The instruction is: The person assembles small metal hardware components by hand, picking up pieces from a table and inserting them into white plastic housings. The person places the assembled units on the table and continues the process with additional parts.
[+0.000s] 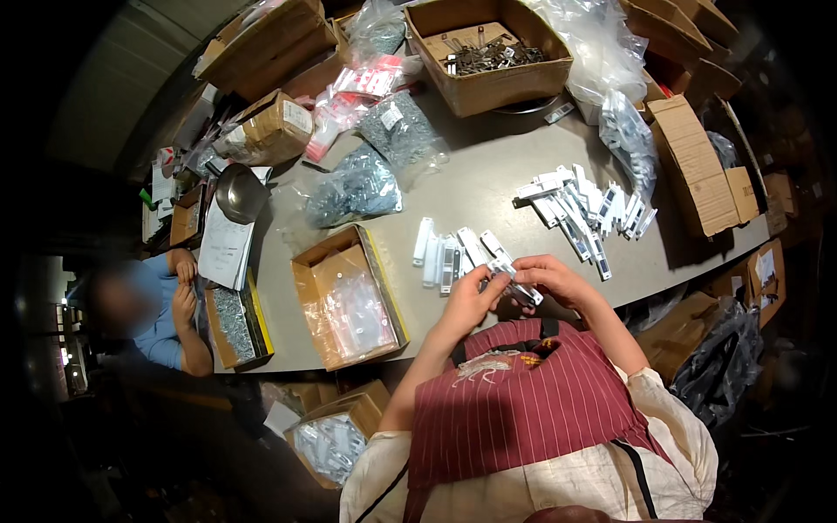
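Observation:
Both my hands are closed around a narrow white bar-shaped part [527, 293] with dark and metallic patches, just above the table's near edge. My left hand [475, 298] pinches its left side between thumb and fingers. From the right, my right hand [551, 277] grips the same part, and some fingertips are hidden behind it. Just beyond my left hand lies a loose row of similar white bars [448, 261], some showing dark slots. Farther right, a larger heap of white bars [575, 213] spreads across the table.
An open carton with clear bags [349, 305] stands left of my hands. Bags of metal parts [357, 185] lie beyond it. A carton of small metal pieces [488, 70] sits at the back. Left, a co-worker's hands [183, 283] are near a carton of small parts [234, 327].

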### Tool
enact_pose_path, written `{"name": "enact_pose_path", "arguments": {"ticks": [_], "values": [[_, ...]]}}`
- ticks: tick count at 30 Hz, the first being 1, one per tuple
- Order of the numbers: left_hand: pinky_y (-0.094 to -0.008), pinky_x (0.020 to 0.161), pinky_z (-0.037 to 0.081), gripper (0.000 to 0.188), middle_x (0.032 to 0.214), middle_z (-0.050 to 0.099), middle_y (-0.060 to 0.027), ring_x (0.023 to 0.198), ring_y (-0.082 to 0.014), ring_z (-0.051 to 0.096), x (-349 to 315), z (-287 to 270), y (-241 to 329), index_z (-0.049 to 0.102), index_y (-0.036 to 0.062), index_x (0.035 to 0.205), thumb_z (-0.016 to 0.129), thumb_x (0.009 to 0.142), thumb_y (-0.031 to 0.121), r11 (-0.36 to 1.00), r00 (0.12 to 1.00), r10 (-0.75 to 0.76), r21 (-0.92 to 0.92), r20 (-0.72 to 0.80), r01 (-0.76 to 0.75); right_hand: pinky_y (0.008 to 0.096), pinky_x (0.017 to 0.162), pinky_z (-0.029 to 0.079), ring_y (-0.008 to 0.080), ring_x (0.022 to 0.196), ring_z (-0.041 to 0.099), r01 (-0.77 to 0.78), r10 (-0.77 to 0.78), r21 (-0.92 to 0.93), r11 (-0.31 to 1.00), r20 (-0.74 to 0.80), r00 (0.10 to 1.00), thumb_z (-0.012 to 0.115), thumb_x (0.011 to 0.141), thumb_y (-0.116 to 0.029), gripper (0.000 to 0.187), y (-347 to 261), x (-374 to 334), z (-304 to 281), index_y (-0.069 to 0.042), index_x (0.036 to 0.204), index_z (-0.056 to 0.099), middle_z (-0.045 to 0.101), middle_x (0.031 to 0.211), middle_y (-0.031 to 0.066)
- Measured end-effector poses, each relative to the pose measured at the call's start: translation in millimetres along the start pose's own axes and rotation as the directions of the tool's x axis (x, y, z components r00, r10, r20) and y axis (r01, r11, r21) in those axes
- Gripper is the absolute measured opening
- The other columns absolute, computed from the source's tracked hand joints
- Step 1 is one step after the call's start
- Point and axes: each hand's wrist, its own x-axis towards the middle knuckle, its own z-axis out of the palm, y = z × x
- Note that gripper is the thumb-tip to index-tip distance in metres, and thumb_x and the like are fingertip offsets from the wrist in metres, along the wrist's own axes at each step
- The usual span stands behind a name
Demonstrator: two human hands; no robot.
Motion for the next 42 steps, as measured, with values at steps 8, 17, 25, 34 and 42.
{"name": "enact_pose_path", "arguments": {"ticks": [8, 17, 25, 34, 42], "values": [[-0.0211, 0.045, 0.027, 0.025, 0.062, 0.052, 0.0037, 0.049, -0.0023, 0.039, -3, 19, 5, 0.056, 0.0076, 0.077, 0.071, 0.095, 0.017, 0.907, 0.99, -0.104, -0.418, -0.091, 0.056, 0.0218, 0.049, 0.043, 0.0069, 0.06, 0.059, 0.052, -0.025, 0.14, 0.989, -0.189, 0.982, 0.066, 0.098, -0.038, 0.033, 18, 11, 8, -0.005, 0.096, 0.069, 0.066, 0.076, 0.0002], [-0.0205, 0.04, 0.029, 0.021, 0.07, 0.059, -0.007, 0.045, -0.0071, 0.04, -15, 18, 18, 0.059, 0.0013, 0.088, 0.054, 0.096, 0.02, 0.351, 0.948, -0.277, -0.902, 0.155, 0.25, 0.0215, 0.057, 0.044, 0.007, 0.064, 0.058, 0.253, -0.151, 0.165, 0.953, -0.466, 0.872, 0.06, 0.102, -0.041, 0.034, -1, 13, 12, -0.008, 0.097, 0.064, 0.065, 0.079, 0.0007], [-0.0197, 0.045, 0.027, 0.042, 0.069, 0.057, 0.0007, 0.05, -0.0031, 0.042, -5, 31, 15, 0.062, 0.0034, 0.093, 0.056, 0.103, 0.044, 0.807, 0.911, -0.382, -0.425, 0.155, 0.411, 0.0213, 0.066, 0.043, 0.0022, 0.076, 0.054, 0.338, -0.339, -0.067, 0.939, -0.348, 0.874, 0.063, 0.102, -0.023, 0.019, 15, 17, 21, -0.004, 0.105, 0.06, 0.061, 0.087, -0.003], [-0.0442, 0.059, 0.047, 0.046, 0.069, 0.065, -0.0192, 0.064, -0.0377, 0.064, -9, 35, -20, 0.063, -0.002, 0.079, 0.067, 0.094, 0.042, 0.96, 0.999, 0.05, 0.277, 0.007, -0.05, 0.0228, 0.051, 0.038, 0.0029, 0.058, 0.05, 0.313, -0.557, -0.595, 0.74, -0.282, 0.781, 0.07, 0.097, -0.024, 0.025, 34, 24, 13, -0.002, 0.093, 0.059, 0.056, 0.063, -0.0019], [-0.0394, 0.058, 0.048, 0.04, 0.065, 0.065, -0.0146, 0.059, -0.0272, 0.063, -14, 31, -6, 0.066, -0.0007, 0.078, 0.061, 0.098, 0.033, 0.996, 0.995, -0.087, -0.003, 0.056, 0.088, 0.0256, 0.05, 0.039, 0.0065, 0.055, 0.051, 0.299, -0.628, -0.721, 0.625, -0.237, 0.741, 0.069, 0.097, -0.029, 0.029, 28, 21, 16, -0.001, 0.093, 0.06, 0.056, 0.06, 0.002]]}}
